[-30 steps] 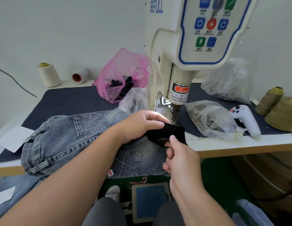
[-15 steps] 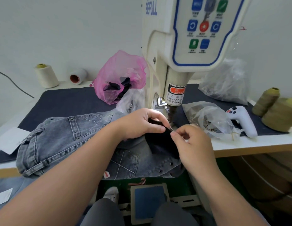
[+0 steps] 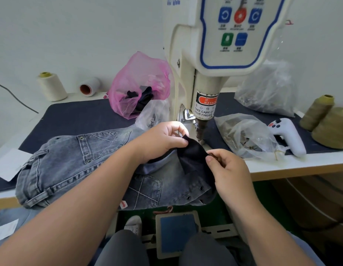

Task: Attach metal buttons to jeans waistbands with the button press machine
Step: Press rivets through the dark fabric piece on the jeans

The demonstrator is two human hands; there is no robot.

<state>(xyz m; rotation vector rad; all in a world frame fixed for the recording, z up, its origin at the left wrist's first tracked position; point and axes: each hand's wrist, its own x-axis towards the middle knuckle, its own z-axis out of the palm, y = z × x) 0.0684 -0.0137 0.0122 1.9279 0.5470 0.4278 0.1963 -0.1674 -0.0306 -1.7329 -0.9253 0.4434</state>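
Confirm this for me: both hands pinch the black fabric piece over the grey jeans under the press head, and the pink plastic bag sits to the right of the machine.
One detail is wrong. The head view shows the pink plastic bag to the left of the button press machine, not the right. The rest holds: the left hand and right hand both pinch the black fabric piece over the grey jeans.

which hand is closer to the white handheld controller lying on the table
Right. The right hand pinches the black fabric piece just left of the clear bag beside the white controller; the left hand grips the fabric's far edge, farther left, beyond the press head.
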